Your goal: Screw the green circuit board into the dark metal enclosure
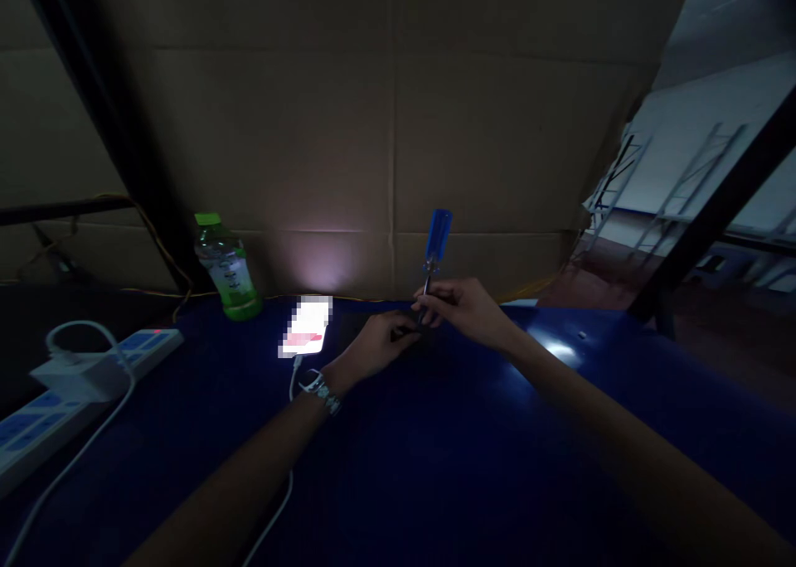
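Note:
A screwdriver with a blue handle stands nearly upright, handle up, above the far part of the blue table. My right hand is closed on its metal shaft below the handle, with thumb and fingers pinched together. Just left of the shaft's lower end, my left hand rests low over the table, its fingers curled together. What those fingers hold is too dark to make out, and the screwdriver's tip is hidden among the fingers. A metal-band watch is on my left wrist.
A lit phone, charging by a white cable, lies left of my hands. Behind it stands a green-capped bottle. A power strip with a white plug is at far left. Cardboard walls the table's back.

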Demonstrator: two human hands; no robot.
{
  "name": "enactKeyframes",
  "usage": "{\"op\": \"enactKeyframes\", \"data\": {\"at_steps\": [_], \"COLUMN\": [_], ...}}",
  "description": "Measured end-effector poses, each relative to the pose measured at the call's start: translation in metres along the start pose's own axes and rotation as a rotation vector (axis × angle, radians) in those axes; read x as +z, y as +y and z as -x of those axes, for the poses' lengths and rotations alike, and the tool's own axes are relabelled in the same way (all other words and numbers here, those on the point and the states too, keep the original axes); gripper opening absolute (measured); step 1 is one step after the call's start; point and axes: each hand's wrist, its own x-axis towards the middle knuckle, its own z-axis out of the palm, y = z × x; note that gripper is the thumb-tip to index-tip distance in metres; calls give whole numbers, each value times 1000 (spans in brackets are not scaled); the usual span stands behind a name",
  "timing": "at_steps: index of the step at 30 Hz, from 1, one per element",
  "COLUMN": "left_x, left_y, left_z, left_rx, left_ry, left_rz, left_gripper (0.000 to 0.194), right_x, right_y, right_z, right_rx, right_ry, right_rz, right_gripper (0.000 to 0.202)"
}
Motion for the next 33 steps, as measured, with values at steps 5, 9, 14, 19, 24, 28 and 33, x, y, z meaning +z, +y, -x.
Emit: {"op": "enactKeyframes", "data": {"at_steps": [5,9,14,19,24,28,33], "left_x": [2,6,6,10,18,13,3], "left_y": [-1,-2,-1,1,6,9,9], "left_z": [-13,-20,-15,-8,-6,-6,-3], "left_rx": [-83,-59,-79,-61,-111,-78,-22], "left_ry": [89,95,84,84,256,198,70], "left_rz": [94,110,94,125,140,136,54], "left_gripper": [22,21,20,18,17,13,19], "right_x": [9,13,3,0,14,13,2], "right_y": [9,13,2,-3,8,4,-6], "right_z": [-2,-1,2,0,-2,0,1], "right_rx": [-11,-20,4,4,3,-1,10], "right_ry": [128,262,77,72,284,212,12], "right_rz": [31,76,33,52,57,50,12], "right_gripper": [25,32,21,21,34,23,20]}}
